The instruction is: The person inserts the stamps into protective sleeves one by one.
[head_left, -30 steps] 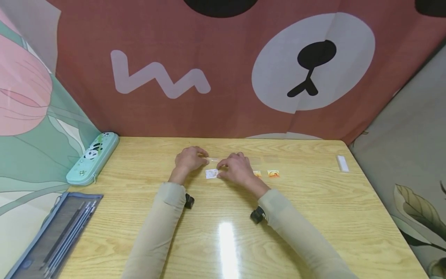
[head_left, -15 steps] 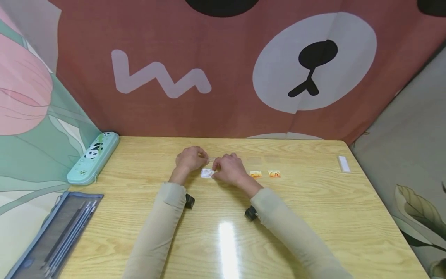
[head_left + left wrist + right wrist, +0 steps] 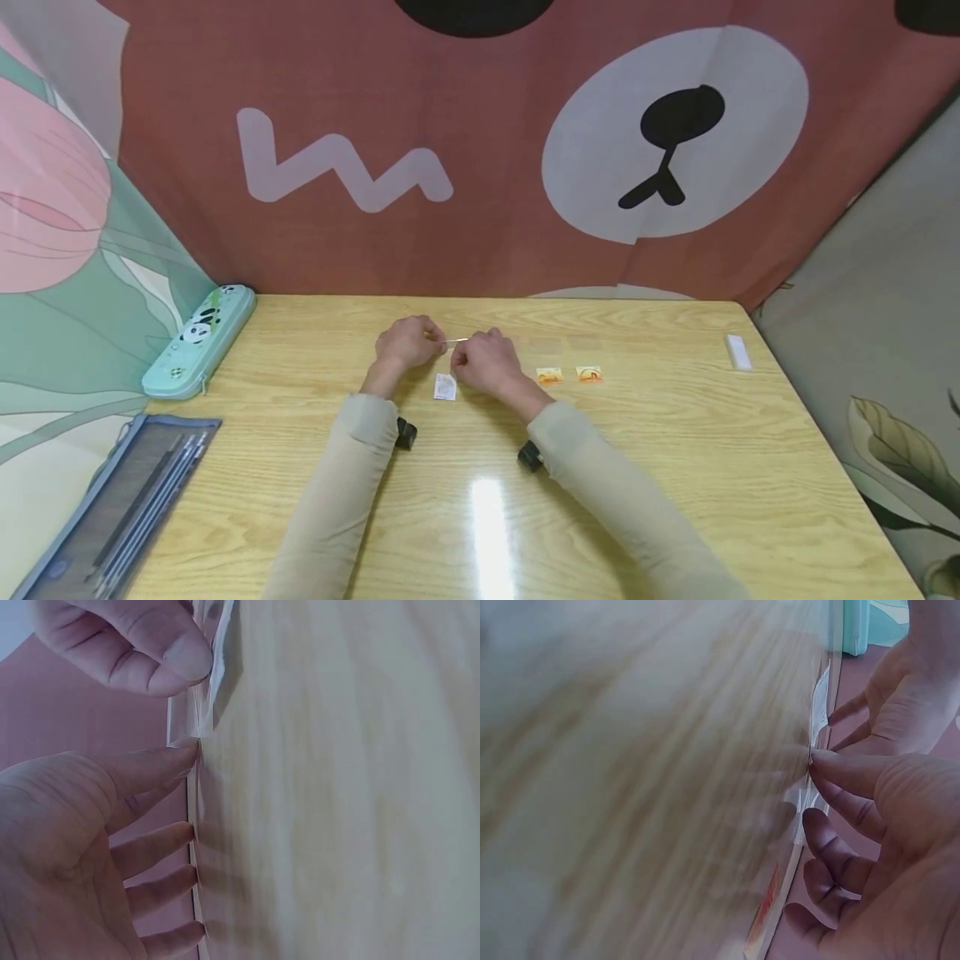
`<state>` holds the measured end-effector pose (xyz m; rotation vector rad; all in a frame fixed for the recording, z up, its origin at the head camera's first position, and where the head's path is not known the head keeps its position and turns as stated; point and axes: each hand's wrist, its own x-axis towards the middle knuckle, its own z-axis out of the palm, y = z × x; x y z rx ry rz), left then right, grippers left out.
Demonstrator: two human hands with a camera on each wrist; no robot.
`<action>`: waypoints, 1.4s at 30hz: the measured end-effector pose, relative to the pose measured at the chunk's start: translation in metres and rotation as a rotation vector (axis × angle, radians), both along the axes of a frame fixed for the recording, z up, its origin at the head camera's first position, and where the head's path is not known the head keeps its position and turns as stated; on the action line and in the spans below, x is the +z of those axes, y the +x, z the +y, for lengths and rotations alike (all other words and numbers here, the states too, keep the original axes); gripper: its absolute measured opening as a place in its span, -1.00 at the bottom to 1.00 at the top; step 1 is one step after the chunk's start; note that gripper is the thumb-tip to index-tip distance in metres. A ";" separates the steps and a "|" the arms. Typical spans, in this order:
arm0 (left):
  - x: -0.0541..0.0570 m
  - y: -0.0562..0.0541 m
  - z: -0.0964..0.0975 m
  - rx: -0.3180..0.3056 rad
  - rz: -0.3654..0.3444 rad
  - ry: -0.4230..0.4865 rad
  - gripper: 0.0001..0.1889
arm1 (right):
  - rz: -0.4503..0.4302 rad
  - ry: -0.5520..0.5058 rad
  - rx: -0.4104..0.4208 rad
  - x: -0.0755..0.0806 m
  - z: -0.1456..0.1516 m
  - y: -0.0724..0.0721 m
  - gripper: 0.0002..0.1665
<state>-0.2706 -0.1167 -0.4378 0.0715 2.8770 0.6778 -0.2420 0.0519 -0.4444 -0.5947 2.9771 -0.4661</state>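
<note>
Fingertips (image 3: 174, 755) of the left grip (image 3: 407, 342) pinch one end of a thin clear strip (image 3: 456, 340), and the right grip (image 3: 487, 362) appears to pinch the other, so it spans the gap between them; whether it touches the surface (image 3: 465, 433) I cannot tell. Glossy and seen nearly edge-on, it shows from where I stand as little more than a bright line. Nearer the person, just beside the right grip, a white printed card (image 3: 445, 387) lies small and rectangular on the pale, streaky wood grain. To the right, a left orange card (image 3: 549, 375) and a right orange card (image 3: 588, 374) lie flat and apart, with a left clear square (image 3: 545, 346) and a right clear square (image 3: 585, 342) behind them, faint as film. As I judge it, the laying-out on that side is done, while work with the strip is midway and the white card remains to be dealt with; no card looks joined to a clear piece. Farther out sit a smooth white block (image 3: 738, 352), a rounded mint-green case (image 3: 198, 342) with panda drawings, and a dark mesh pouch (image 3: 112, 487) holding slim sticks, probably pencils.
</note>
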 end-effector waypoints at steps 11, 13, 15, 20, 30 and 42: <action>0.004 -0.002 0.000 -0.017 0.000 -0.002 -0.86 | 0.017 0.108 0.369 0.010 0.015 -0.001 -0.50; 0.004 -0.002 0.000 -0.017 -0.002 -0.001 -0.86 | 0.015 0.130 0.371 0.011 0.018 -0.001 -0.61; 0.004 -0.001 0.001 -0.015 -0.006 0.004 -0.85 | 0.009 0.142 0.347 0.012 0.020 -0.001 -0.69; 0.002 0.002 0.001 -0.012 -0.024 0.029 -0.85 | 0.063 0.170 0.314 0.011 0.023 0.001 -0.79; 0.000 0.008 0.002 0.019 0.015 0.152 -0.83 | 0.176 0.036 0.195 0.014 0.046 0.002 -0.75; 0.011 0.015 0.017 0.025 0.011 0.473 -0.82 | 0.112 -0.312 -0.120 0.020 0.092 -0.005 -0.65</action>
